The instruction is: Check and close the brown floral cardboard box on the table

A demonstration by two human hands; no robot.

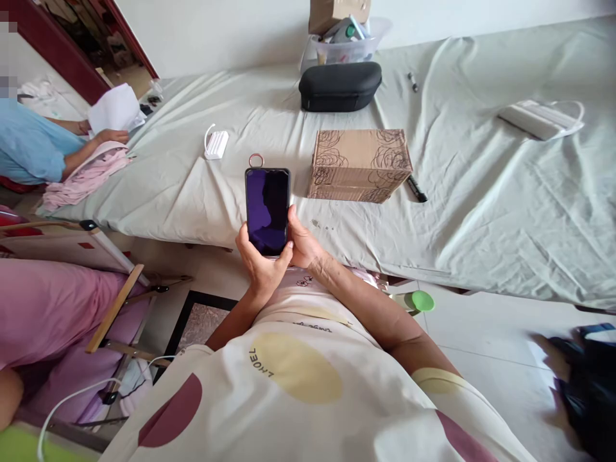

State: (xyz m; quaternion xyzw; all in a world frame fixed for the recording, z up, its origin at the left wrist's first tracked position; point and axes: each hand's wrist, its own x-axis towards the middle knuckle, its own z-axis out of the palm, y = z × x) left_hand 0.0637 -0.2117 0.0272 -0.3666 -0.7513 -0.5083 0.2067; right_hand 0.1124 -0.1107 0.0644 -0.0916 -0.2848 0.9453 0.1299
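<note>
Upright before me is a smartphone (267,208) with a dark, bluish-purple screen that reflects a silhouette. My left hand (264,264) grips its lower left side, with the thumb at the bottom edge. At the lower right side, my right hand (304,240) is closed on the same phone, its thumb near the bottom corner. A ring (256,160) shows just above the phone's top edge. To the right, on the pale green sheet, stands a cardboard box (360,163) with dark swirls drawn on it. A black marker (416,189) lies beside the box.
Behind the box sit a black case (341,87) and a clear plastic tub (375,45). A white corded block (216,145) lies left, a larger white one (541,120) right. Another person in a blue sleeve (31,142) holds white paper (115,109). A folding chair (115,308) stands lower left.
</note>
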